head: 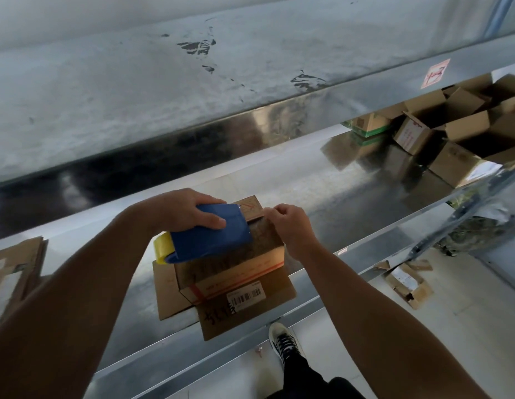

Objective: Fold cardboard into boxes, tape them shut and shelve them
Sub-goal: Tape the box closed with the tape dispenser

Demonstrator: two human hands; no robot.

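On the metal shelf (pixel 337 180), flattened cardboard (pixel 14 272) lay at the left, the left hand (pixel 187 210) gripped a blue tape dispenser (pixel 210 234) resting atop the cardboard box (pixel 230 272) at the near edge, the right hand (pixel 291 226) pinched that box's top, and other boxes (pixel 452 131) sat piled far right.

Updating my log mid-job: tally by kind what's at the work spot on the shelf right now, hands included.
cardboard box: 1
tape dispenser, blue: 1
tape roll, yellow, in the dispenser: 1
hands: 2, the left hand gripping the dispenser, the right hand on the box
Total: 5
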